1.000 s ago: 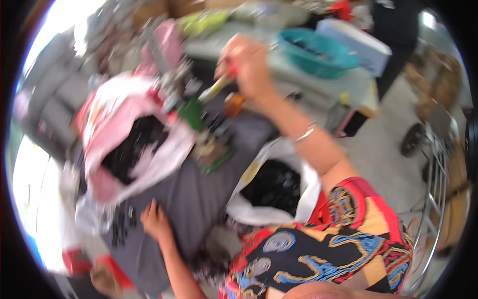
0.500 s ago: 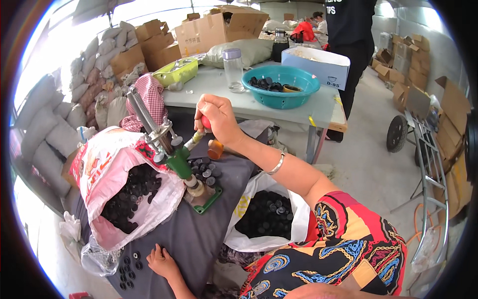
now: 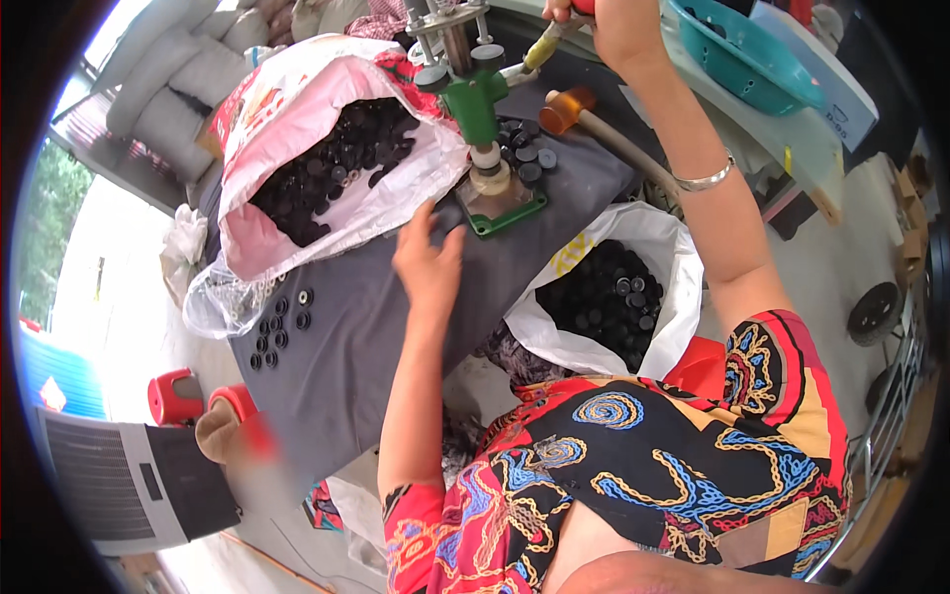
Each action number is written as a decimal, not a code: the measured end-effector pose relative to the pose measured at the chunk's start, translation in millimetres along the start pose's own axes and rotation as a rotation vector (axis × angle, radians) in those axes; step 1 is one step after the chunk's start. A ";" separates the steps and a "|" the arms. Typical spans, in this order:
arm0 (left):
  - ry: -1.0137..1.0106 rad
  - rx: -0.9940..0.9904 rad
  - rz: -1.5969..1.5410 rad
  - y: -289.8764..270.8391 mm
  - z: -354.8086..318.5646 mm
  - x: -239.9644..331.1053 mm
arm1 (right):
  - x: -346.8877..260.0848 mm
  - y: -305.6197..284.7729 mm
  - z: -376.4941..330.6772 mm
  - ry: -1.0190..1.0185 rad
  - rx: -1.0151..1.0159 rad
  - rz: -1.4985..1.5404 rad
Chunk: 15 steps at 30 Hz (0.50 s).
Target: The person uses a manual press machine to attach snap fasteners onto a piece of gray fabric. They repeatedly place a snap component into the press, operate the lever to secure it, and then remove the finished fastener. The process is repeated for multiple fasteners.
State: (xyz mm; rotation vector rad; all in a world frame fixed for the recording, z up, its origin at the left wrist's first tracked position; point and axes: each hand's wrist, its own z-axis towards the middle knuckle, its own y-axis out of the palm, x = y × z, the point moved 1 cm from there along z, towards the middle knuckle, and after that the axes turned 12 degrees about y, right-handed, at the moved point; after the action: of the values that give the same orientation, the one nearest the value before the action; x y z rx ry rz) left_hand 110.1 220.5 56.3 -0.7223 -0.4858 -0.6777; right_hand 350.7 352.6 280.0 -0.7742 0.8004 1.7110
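Observation:
A green hand press [image 3: 482,109] stands on a grey cloth-covered table [image 3: 336,346], on a green base plate [image 3: 500,206]. My right hand [image 3: 604,22] is closed around the press's yellow-wrapped lever handle [image 3: 547,45] at the top of the view. My left hand [image 3: 427,265] hovers over the cloth just in front of the press base, fingers apart, holding nothing that I can see. Several small black caps [image 3: 524,148] lie beside the press.
A pink-and-white sack [image 3: 297,213] full of black caps lies to the left. A white bag [image 3: 633,297] of black caps sits to the right. A few loose caps [image 3: 277,327] lie on the cloth. A rubber mallet [image 3: 574,107], a teal basin [image 3: 742,59] and red stools [image 3: 208,401] are nearby.
My left hand has moved up from the near edge of the cloth to the press base. My right hand stays on the lever. The view has tilted down and closer.

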 end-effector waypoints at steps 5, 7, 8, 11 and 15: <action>0.115 -0.012 0.035 67.3 34.4 8.7 | -1.6 -4.1 1.6 -0.063 0.018 -0.045; 0.133 0.018 0.097 73.5 36.1 -0.5 | 6.2 1.9 3.0 -0.063 0.007 -0.034; 0.142 0.032 0.128 75.5 36.6 -4.5 | 8.5 4.9 3.6 -0.077 0.005 -0.039; 0.123 0.050 0.105 87.9 43.5 -4.5 | 3.9 2.7 1.2 -0.047 0.025 -0.020; 0.092 0.042 0.066 94.5 47.9 -6.0 | 0.0 2.1 -12.5 -0.082 0.032 -0.020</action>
State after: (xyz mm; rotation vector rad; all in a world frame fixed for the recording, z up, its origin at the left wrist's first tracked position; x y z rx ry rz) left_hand 164.5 310.6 43.0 -0.6614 -0.3891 -0.6340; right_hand 350.0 342.0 273.2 -0.6833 0.7597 1.6971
